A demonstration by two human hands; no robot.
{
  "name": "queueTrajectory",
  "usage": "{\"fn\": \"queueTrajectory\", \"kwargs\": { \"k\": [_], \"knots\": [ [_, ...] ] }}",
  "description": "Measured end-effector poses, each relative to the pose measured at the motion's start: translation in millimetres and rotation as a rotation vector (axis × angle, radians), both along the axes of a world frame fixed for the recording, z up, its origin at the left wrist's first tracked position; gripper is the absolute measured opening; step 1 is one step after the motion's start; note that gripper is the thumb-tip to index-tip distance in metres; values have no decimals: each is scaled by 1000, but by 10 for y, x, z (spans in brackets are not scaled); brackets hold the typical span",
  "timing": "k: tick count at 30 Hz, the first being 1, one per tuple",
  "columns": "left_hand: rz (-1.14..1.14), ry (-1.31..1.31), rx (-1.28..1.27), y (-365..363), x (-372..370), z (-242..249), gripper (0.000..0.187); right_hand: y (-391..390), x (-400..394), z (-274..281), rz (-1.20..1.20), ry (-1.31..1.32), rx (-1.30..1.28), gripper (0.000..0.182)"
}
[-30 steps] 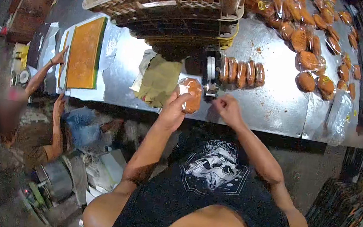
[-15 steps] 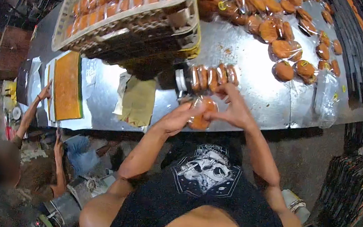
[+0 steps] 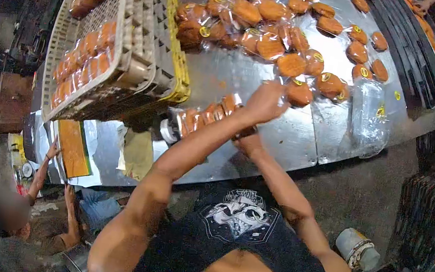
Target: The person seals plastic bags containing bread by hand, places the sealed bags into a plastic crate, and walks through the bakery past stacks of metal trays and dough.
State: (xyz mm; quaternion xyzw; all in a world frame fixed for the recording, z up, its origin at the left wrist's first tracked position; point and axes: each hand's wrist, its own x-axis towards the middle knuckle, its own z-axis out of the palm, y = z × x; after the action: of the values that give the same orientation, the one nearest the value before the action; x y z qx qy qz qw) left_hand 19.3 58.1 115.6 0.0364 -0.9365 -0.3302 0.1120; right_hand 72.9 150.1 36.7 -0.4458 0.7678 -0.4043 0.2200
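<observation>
On my feed, the worktop (image 3: 295,130) spreads widest, with a crate (image 3: 139,49) standing at its left. A row of wrapped buns (image 3: 191,121) lies nearer the arms. I see the left hand (image 3: 267,104) reaching past it, blurred fingers just beside 1 wrapped bun (image 3: 300,95); touch and finger spread I cannot tell. The right hand (image 3: 250,143) is near the row's right end, its fingers largely hidden, so I cannot tell their grip.

A metal table (image 3: 298,129), crates (image 3: 143,50) and wrapped buns (image 3: 271,46) suggest a bakery workshop.
</observation>
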Motion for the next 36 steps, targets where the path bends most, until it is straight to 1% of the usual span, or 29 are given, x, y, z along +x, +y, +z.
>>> {"fn": "queueTrajectory", "kwargs": {
  "k": [1,2,3,5,6,9,10,12,13,15,16,19,20,23,24,27,28,31,32,35,36],
  "knots": [
    [-100,83,-48,176,-251,-250,41,40,17,-89,-13,35,-88,58],
    [-151,169,-290,297,-420,-369,45,79,33,-167,-26,74,-173,53],
    [-200,256,-534,370,-553,-467,49,186,43,-177,-91,97,-136,52],
    [-136,154,-549,396,-791,-809,62,447,-6,-220,-216,149,-61,51],
    [-102,103,-556,409,-866,-904,68,612,-127,-292,-234,-95,0,47],
    [-91,-7,-392,388,-740,-822,69,864,-293,-350,-704,-733,-308,45],
    [-41,2,-335,391,-658,-817,67,912,-355,-239,-778,-858,-394,47],
    [-95,-122,-211,368,-386,-711,61,933,-584,9,-918,-1101,-582,52],
    [-121,-183,-150,360,-193,-608,57,890,-659,77,-908,-1051,-565,53],
    [-197,42,-51,394,293,-392,56,742,-791,170,-875,-953,-529,55],
    [-235,153,-2,385,527,-293,56,694,-824,168,-862,-742,-356,56],
    [-25,117,396,158,1085,-73,60,560,-680,488,-696,-769,-377,51],
    [267,235,335,180,1291,278,59,499,-549,729,-566,-768,-406,47],
    [325,155,1272,-70,1631,181,68,288,-151,1025,-235,-801,-471,44],
    [171,-51,1618,-201,1829,350,78,188,3,1120,-192,-739,-492,46],
    [138,-102,1384,-264,2232,495,74,7,71,1311,88,-158,-443,47],
    [151,-162,1230,-305,2329,506,69,-56,239,1555,-1,-272,-405,37],
    [160,-221,1070,-367,2648,747,60,-233,449,1688,187,204,-341,22],
    [158,-146,1143,-377,2713,660,58,-255,536,1797,166,136,-271,14],
    [130,-202,1454,-543,2930,494,53,-393,662,1809,357,125,-329,13],
    [108,-309,1325,-562,2970,514,51,-401,736,1725,267,129,-317,14]
  ]
}}
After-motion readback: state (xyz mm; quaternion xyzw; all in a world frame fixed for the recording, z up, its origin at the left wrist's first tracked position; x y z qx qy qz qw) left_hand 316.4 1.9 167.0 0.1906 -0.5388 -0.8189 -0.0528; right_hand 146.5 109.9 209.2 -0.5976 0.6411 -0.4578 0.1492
